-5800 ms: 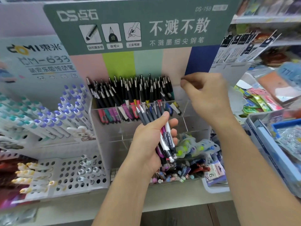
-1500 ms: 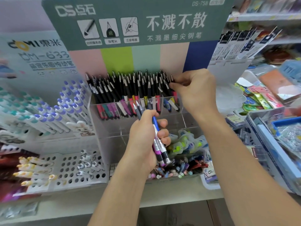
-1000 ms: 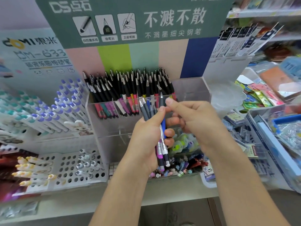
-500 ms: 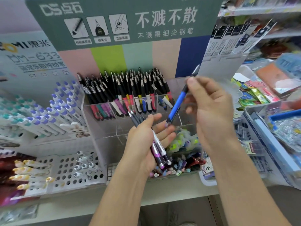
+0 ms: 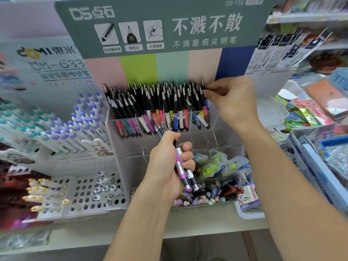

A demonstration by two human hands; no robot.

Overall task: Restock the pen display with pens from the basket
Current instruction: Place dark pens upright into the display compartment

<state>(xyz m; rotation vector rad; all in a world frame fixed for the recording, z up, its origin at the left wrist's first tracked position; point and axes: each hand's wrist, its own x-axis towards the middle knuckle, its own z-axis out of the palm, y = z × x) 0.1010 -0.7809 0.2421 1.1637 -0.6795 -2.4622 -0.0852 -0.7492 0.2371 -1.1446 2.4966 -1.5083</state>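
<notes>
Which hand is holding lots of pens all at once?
The left hand, low in the middle, grips a bundle of pens. The right hand, up at the display's right end, pinches only one pen.

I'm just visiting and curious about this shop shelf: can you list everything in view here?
Pens: many, black tops with coloured barrels, upright in the top row of the clear rack.
Rack: one, clear, tiered, centre; lower compartments look empty.
Sign: one, grey-green with white lettering, above the rack.
White pens: many, purple or teal tips, slanted, left.
Holed stand: one, white, lower left, few pens.
Small items: many, mixed colours, below the rack.
Packets: several, bright, right.
Bin: one, blue-edged, far right.
Left hand: grips a few pens.
Right hand: pinches a pen at the row's right end.
</notes>
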